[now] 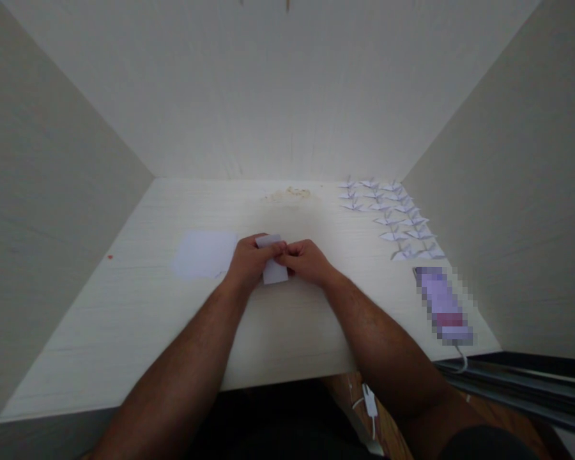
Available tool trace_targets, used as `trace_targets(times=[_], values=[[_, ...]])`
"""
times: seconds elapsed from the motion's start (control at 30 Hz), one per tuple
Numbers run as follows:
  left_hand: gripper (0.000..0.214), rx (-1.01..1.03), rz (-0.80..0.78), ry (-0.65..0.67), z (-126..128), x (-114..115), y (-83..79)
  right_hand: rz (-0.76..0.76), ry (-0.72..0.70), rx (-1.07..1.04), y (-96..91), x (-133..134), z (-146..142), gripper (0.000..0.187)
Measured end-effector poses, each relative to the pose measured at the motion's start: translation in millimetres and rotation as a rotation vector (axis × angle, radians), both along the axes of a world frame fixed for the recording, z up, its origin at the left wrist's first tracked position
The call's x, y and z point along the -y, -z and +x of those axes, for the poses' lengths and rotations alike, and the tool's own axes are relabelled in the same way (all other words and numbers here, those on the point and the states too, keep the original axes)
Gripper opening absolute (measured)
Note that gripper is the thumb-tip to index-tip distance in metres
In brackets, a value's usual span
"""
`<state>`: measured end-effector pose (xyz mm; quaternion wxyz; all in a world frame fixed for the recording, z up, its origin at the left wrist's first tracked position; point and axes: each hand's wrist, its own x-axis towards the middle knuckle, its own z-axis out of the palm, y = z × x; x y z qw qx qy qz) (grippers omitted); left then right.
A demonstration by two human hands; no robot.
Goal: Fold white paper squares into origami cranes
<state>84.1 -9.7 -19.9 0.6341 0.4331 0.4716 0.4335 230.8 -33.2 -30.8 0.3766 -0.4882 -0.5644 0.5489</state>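
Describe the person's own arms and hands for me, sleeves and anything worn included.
The left hand and right hand are ungloved, with no ring or watch that I can make out. Both forearms are uncovered. A dark sleeve shows on the right arm at the bottom edge; no left sleeve is in view.

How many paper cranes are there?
15 paper cranes, right side of the table: right column six, middle column six, left column three at the far end; overlap could hide others.
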Motion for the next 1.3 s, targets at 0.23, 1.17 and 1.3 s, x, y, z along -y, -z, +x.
trace_targets(times=[0.23, 1.17, 1.3], values=[[0.024, 0.079, 0.131, -0.227, 7.6, -1.7, 1.1, 0.192, 0.174, 0.132, -8.7, -0.2, -1.2, 0.032], [0.023, -0.347, 0.231, -0.249, -9.7, -6.1, -5.7, 0.236, 0.485, 0.157, -7.1, -6.6, 13.8, 0.037], [0.021, -0.348, 0.242, -0.253, -11.0, -7.9, -6.2, 0.235, 0.521, 0.123, -4.3, -8.4, 14.8, 0.038]])
